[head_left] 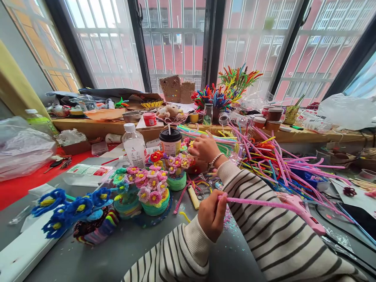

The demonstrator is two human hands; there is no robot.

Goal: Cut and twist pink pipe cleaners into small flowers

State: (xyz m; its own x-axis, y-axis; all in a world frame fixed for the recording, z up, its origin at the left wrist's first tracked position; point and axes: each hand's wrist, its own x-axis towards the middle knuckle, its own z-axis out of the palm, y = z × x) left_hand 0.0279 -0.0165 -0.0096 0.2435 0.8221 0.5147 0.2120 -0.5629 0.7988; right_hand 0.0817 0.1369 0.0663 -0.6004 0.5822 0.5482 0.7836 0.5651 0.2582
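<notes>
My left hand (212, 216) is closed around one end of a pink pipe cleaner (258, 203), whose length runs right across my other sleeve. Farther forward, my right hand (205, 149), with a beaded bracelet, reaches out with its fingers apart beside small pink pipe-cleaner flowers (178, 162). I cannot tell whether its fingertips touch them. Nearer to me stand a pot of pink flowers (154, 184) and a striped pot (96, 227) with blue flowers (78, 209). A bundle of loose pipe cleaners (273, 160) spreads out to the right.
A lidded cup with a straw (170, 141) and a clear bottle (134, 147) stand behind the flowers. Scissors (203, 192) lie by glitter. A pink glue gun (304, 213) and a phone (358, 219) are at right. Jars and craft items crowd the window ledge (117, 127).
</notes>
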